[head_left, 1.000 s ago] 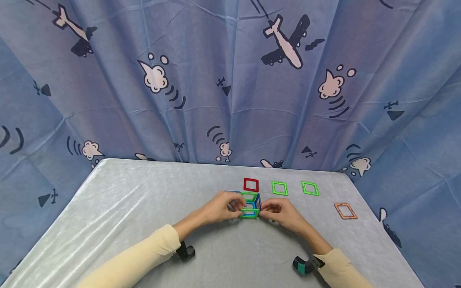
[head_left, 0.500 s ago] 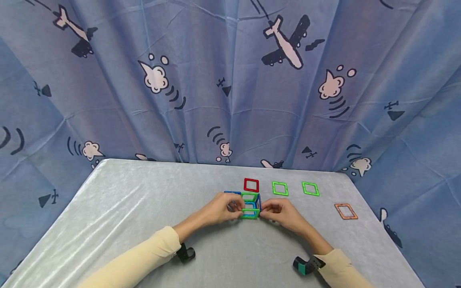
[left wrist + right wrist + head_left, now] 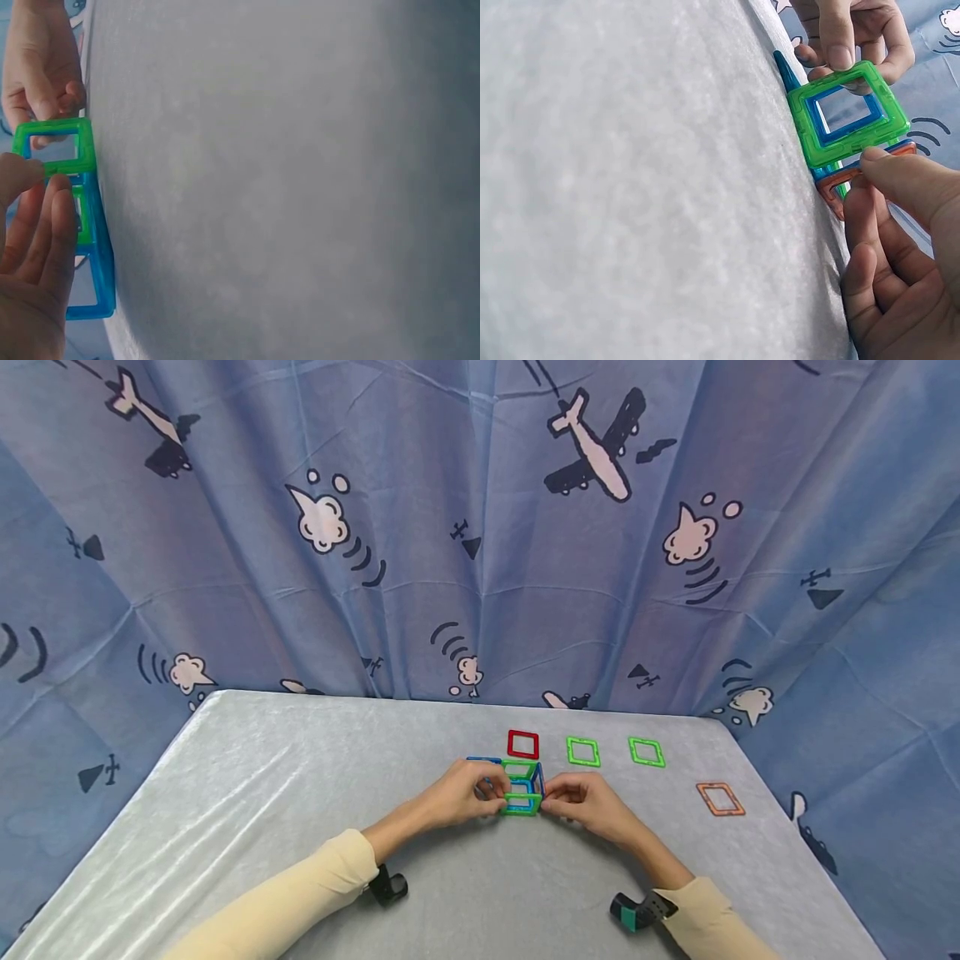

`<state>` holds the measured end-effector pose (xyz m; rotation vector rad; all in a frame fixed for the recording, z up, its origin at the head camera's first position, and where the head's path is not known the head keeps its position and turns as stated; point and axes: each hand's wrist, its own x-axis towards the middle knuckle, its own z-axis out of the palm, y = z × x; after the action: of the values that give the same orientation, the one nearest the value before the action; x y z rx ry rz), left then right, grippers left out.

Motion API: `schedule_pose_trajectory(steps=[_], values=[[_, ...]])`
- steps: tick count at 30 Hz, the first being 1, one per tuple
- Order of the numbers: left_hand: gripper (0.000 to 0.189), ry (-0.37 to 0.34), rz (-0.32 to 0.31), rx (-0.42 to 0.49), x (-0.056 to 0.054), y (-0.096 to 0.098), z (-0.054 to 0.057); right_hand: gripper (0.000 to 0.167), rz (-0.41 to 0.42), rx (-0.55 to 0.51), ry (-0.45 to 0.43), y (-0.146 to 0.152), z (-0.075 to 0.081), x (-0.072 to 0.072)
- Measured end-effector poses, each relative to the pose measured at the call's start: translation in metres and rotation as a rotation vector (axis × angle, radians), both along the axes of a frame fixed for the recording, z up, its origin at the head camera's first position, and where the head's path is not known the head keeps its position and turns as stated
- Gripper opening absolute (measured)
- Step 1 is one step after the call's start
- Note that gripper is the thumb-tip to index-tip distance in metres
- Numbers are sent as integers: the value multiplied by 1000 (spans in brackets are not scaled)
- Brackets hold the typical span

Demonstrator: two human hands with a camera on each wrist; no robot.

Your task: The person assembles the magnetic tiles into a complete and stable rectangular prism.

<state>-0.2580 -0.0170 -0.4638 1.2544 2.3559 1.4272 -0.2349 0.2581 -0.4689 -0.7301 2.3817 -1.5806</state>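
Observation:
A box of square open-frame magnetic tiles stands on the table between my hands. Its front is an upright green magnetic tile point(image 3: 802, 127), a blue tile point(image 3: 538, 779) forms its right side, and another blue tile point(image 3: 105, 277) reaches out to the left. My left hand point(image 3: 457, 793) pinches the green front tile at its left edge, thumb outside and fingers behind. My right hand point(image 3: 588, 802) pinches an orange magnetic tile point(image 3: 827, 191) against the box's right side, its thumb at the green tile's edge. The left hand hides part of the box in the head view.
Behind the box lies a red square tile point(image 3: 522, 745). Two loose green tiles, one of them a green tile point(image 3: 647, 752), lie to its right. A separate orange tile point(image 3: 720, 799) rests near the right table edge. A patterned curtain point(image 3: 480, 527) hangs behind the table point(image 3: 300, 760).

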Motion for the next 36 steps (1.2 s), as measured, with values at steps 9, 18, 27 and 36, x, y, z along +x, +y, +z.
schedule_pose_trajectory(steps=[9, 18, 27, 36], values=[[14, -8, 4, 2, -1, 1, -1, 16, 10, -10, 5, 0, -1, -1], [14, 0, 9, 13, -1, 2, -1, 16, 6, -13, -4, 0, -1, -1], [15, -5, 18, 8, -1, 4, -3, 15, 7, -12, 5, 0, -2, -1], [18, -14, 16, 12, -1, 4, -3, 15, 8, 3, 26, 0, -2, -1]])
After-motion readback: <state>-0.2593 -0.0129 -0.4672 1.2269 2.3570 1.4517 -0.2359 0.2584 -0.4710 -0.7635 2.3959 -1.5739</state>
